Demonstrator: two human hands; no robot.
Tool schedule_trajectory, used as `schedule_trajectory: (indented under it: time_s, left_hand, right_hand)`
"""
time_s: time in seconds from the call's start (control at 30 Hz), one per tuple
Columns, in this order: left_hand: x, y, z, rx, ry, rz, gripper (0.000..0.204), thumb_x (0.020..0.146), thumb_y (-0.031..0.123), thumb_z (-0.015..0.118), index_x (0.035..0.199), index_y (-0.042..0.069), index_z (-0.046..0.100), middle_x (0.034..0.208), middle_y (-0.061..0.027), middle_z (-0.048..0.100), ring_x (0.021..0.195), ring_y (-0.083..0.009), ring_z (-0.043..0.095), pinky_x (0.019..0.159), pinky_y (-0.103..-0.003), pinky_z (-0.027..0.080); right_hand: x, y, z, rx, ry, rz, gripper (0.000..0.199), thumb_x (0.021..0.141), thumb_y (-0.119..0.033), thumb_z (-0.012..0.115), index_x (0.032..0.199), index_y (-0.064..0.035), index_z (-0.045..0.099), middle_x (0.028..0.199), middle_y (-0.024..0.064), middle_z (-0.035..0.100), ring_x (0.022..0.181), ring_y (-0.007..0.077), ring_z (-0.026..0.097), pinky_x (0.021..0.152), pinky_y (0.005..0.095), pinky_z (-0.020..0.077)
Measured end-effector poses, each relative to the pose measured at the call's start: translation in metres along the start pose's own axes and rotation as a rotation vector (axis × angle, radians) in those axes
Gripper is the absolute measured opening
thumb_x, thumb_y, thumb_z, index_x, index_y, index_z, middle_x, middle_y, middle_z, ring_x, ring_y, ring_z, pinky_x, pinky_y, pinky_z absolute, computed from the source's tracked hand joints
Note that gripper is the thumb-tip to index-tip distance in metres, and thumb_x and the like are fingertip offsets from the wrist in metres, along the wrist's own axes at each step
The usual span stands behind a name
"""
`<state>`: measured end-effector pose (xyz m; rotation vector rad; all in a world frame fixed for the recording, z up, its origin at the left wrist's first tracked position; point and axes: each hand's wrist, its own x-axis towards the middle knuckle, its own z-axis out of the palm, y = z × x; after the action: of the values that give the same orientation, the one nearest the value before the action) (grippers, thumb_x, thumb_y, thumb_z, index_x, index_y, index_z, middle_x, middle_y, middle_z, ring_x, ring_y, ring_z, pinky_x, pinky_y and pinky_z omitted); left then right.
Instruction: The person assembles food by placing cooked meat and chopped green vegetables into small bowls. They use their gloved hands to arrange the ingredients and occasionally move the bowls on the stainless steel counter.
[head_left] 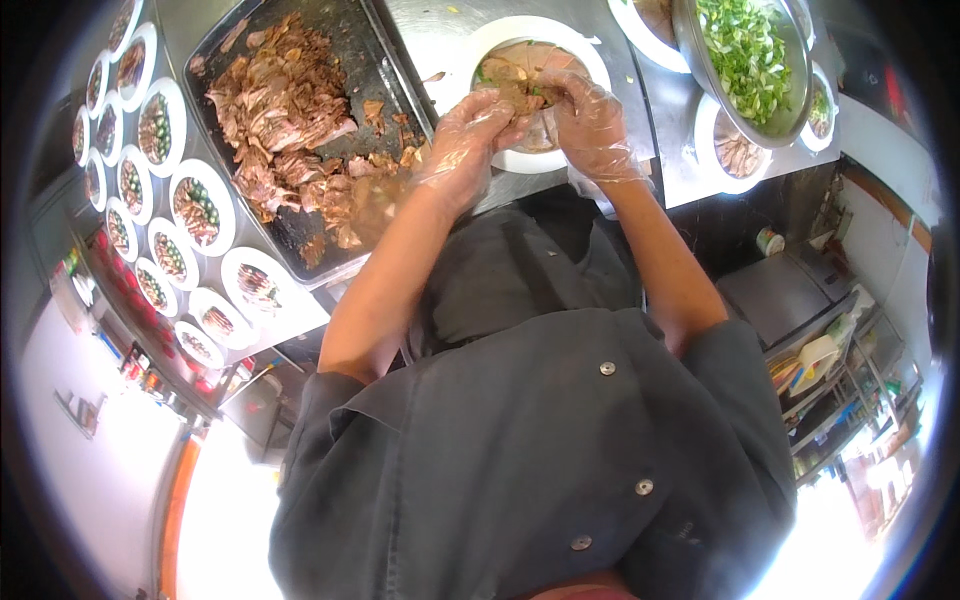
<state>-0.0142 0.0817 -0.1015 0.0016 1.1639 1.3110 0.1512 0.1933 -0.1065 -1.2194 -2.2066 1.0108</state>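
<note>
Both my hands wear clear plastic gloves and meet over a white plate (492,40) lined with slices of cooked meat (541,134). Between the fingertips of my left hand (470,135) and my right hand (592,125) is a piece of brown meat (525,95), pinched from both sides just above the plate. A bit of green shows at the left of the plate's contents. Left of my hands, a large dark tray (375,60) bears a heap of torn cooked meat (285,110), with brown juice at its near right corner.
At the right, a metal bowl of chopped greens (745,60) stands above a white plate of sliced meat (735,150) and other plates. Many filled white plates (203,208) fill the left side of the counter. A shelf rack (830,370) stands behind on the right.
</note>
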Motion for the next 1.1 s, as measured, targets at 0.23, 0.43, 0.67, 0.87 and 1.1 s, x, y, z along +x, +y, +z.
schedule_trajectory:
  time_s: [0.23, 0.43, 0.67, 0.87, 1.1]
  left_hand:
    - [0.016, 0.002, 0.028, 0.121, 0.189, -0.019, 0.032, 0.107, 0.008, 0.070, 0.134, -0.003, 0.057, 0.114, -0.0141, 0.072, 0.093, -0.0195, 0.072, 0.089, -0.032, 0.059]
    - [0.019, 0.007, 0.032, 0.298, 0.211, -0.005, 0.027, 0.107, 0.010, 0.071, 0.129, -0.003, 0.062, 0.103, -0.0111, 0.073, 0.086, -0.0156, 0.071, 0.079, -0.029, 0.058]
    - [0.005, 0.008, 0.043, 0.217, 0.215, 0.123, 0.031, 0.107, 0.014, 0.072, 0.133, -0.003, 0.067, 0.108, -0.0112, 0.075, 0.083, -0.0152, 0.071, 0.074, -0.029, 0.059]
    - [0.000, 0.006, 0.039, 0.703, 0.108, 0.365, 0.043, 0.102, 0.014, 0.077, 0.141, 0.000, 0.067, 0.111, -0.0107, 0.076, 0.087, -0.0156, 0.069, 0.083, -0.030, 0.059]
    - [-0.072, -0.002, -0.102, 0.929, 0.448, 0.397, 0.024, 0.100, 0.020, 0.079, 0.117, 0.002, 0.079, 0.102, -0.0103, 0.080, 0.088, -0.0174, 0.073, 0.085, -0.034, 0.059]
  right_hand:
    - [-0.004, 0.015, -0.008, -0.001, 0.027, -0.022, 0.012, 0.098, -0.007, 0.072, 0.110, -0.0075, 0.073, 0.107, 0.0185, 0.078, 0.095, 0.0420, 0.076, 0.083, 0.0491, 0.0609]
    - [-0.005, 0.029, -0.006, -0.057, 0.000, -0.076, 0.011, 0.100, -0.012, 0.075, 0.110, -0.0063, 0.073, 0.105, 0.0166, 0.079, 0.095, 0.0413, 0.075, 0.082, 0.0473, 0.0619]
    - [-0.004, 0.027, -0.008, 0.040, 0.068, 0.127, 0.020, 0.104, -0.016, 0.075, 0.120, -0.0038, 0.074, 0.103, 0.0122, 0.080, 0.091, 0.0277, 0.077, 0.080, 0.0377, 0.0618]
    - [-0.003, 0.016, -0.002, 0.411, 0.035, 0.278, 0.031, 0.100, -0.018, 0.084, 0.124, -0.0012, 0.074, 0.108, 0.0052, 0.080, 0.091, 0.0126, 0.074, 0.081, 0.0277, 0.0595]
    - [0.000, 0.038, 0.023, 0.044, 0.160, 0.079, 0.029, 0.092, -0.014, 0.087, 0.120, -0.0127, 0.078, 0.096, 0.0070, 0.076, 0.083, 0.0205, 0.075, 0.079, 0.0345, 0.0614]
